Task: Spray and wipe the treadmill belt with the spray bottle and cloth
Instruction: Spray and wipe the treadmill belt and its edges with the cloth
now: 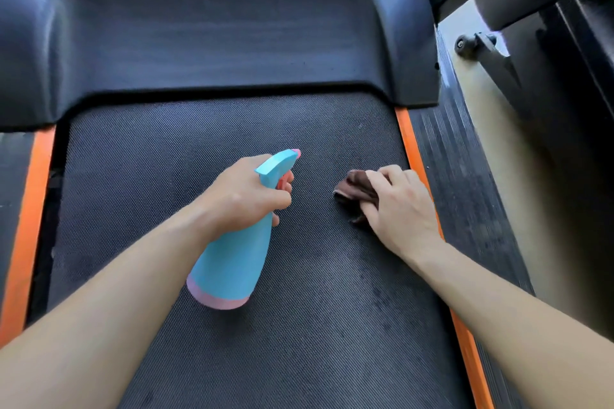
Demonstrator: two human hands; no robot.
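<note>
Above the treadmill belt [232, 359], your left hand [246, 196] grips the spray bottle [232, 259] by its neck; your right hand [402, 209] pinches the bunched brown cloth [357, 186] against the belt.

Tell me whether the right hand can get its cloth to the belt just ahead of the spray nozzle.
Probably yes: the right hand holds the cloth on the belt, beside the spray bottle, with only bare belt between.

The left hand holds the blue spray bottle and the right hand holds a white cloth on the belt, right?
Not white: the head view shows the cloth is brown. The left hand does hold the blue spray bottle, and the right hand holds the cloth on the belt.
</note>
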